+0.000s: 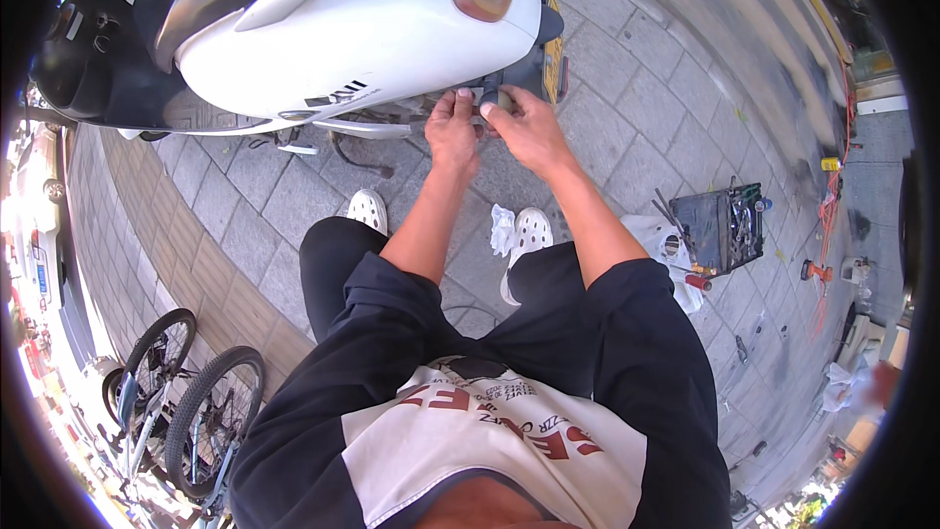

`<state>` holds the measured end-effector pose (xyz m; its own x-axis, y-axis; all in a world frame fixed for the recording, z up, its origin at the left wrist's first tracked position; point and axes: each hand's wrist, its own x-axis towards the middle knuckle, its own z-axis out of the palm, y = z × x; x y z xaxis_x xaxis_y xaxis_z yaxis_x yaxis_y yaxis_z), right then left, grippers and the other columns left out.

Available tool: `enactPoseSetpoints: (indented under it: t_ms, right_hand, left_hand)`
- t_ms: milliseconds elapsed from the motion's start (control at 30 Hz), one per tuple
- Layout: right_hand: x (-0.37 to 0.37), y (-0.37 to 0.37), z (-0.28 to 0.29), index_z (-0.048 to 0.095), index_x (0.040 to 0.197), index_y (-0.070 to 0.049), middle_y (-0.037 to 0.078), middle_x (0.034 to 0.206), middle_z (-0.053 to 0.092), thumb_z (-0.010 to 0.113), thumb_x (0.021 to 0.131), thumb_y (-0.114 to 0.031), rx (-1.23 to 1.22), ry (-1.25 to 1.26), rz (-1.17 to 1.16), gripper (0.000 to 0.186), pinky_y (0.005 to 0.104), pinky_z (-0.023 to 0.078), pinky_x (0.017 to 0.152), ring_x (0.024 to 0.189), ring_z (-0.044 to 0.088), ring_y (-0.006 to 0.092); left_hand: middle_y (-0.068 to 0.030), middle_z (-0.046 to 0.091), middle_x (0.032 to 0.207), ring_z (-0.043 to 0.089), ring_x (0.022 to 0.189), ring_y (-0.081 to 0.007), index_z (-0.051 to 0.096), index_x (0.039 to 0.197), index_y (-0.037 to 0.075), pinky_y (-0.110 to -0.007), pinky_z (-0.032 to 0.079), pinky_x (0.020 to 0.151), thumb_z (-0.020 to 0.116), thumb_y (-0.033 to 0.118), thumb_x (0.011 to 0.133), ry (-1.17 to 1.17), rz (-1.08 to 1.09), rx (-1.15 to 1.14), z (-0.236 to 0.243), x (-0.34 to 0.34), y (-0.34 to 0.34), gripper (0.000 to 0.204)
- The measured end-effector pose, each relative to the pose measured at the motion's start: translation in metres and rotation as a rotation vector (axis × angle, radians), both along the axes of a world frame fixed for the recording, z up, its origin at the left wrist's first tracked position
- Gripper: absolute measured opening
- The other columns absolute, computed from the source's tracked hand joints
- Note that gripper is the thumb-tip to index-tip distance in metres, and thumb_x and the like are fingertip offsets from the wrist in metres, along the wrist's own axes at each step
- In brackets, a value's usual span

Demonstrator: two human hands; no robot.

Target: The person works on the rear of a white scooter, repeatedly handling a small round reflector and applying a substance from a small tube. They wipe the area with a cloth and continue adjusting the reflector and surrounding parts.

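Observation:
A white motor scooter [362,29] stands across the far side, its tail pointing right. Both my hands are up against its low rear end, below the body panel. My left hand [452,137] is closed in a pinch at a grey part there; what lies between the fingers is too small to make out. Close to its right, my right hand [531,134] has thumb and fingers closed around something dark, mostly hidden by the fingers. Just above the hands sits a dark rounded part [493,90] of the scooter's rear. A yellow plate [553,59] hangs right of them.
An open black tool case [722,227] lies on the paving at right, beside a white plastic bag [654,240] and a red-handled tool [697,282]. Crumpled white tissue [502,229] is near my right shoe. Bicycles [211,421] stand at lower left. The scooter's stand [367,167] juts out.

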<state>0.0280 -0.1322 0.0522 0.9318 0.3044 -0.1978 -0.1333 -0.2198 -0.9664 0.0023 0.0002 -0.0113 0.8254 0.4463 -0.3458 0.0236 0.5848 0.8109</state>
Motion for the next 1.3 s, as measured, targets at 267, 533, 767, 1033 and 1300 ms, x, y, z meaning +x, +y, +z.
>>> enactPoseSetpoints:
  t_ms: [267,533,767,1033,1300]
  right_hand:
    - [0.007,-0.01,0.0,0.063,0.14,0.01,0.023,0.118,0.076,0.075,0.093,-0.032,-0.072,-0.076,0.072,0.064,0.038,0.057,0.092,0.103,0.074,0.0292]
    - [-0.004,0.002,-0.001,0.058,0.141,0.016,0.018,0.105,0.075,0.076,0.095,-0.028,-0.133,-0.16,0.054,0.067,0.0343,0.061,0.081,0.09,0.074,0.0203]
    - [0.007,-0.006,-0.004,0.068,0.132,0.01,0.025,0.11,0.077,0.072,0.09,-0.038,-0.081,-0.08,0.03,0.063,0.0425,0.057,0.092,0.101,0.075,0.0349]
    - [0.006,-0.004,0.008,0.068,0.127,0.01,0.016,0.094,0.074,0.071,0.091,-0.036,-0.118,-0.062,0.073,0.059,0.0383,0.056,0.078,0.084,0.071,0.025]
    - [0.003,-0.005,0.009,0.067,0.132,0.011,0.024,0.107,0.075,0.069,0.09,-0.039,-0.101,-0.016,0.088,0.065,0.0416,0.056,0.09,0.098,0.073,0.0342]
  left_hand:
    - [-0.0006,0.072,0.095,0.062,0.075,-0.0091,0.072,0.105,0.005,-0.027,0.048,0.056,0.07,0.025,0.11,0.012,0.027,0.084,0.008,0.0,-0.002,0.021]
    - [-0.0012,0.07,0.098,0.061,0.079,-0.0088,0.069,0.115,0.005,-0.027,0.048,0.061,0.067,0.025,0.112,-0.029,-0.023,0.089,-0.004,0.0,0.006,0.021]
    - [0.002,0.068,0.089,0.064,0.076,-0.0077,0.07,0.103,0.007,-0.026,0.046,0.056,0.071,0.024,0.109,-0.034,-0.009,0.089,-0.002,0.001,0.006,0.018]
    - [0.0013,0.07,0.092,0.064,0.077,-0.0068,0.071,0.106,0.007,-0.025,0.046,0.058,0.07,0.023,0.109,0.001,0.013,0.099,0.008,-0.002,0.002,0.017]
    - [0.001,0.07,0.094,0.062,0.078,-0.0073,0.071,0.107,0.007,-0.025,0.046,0.059,0.069,0.024,0.11,0.023,0.003,0.122,0.008,-0.003,0.001,0.017]
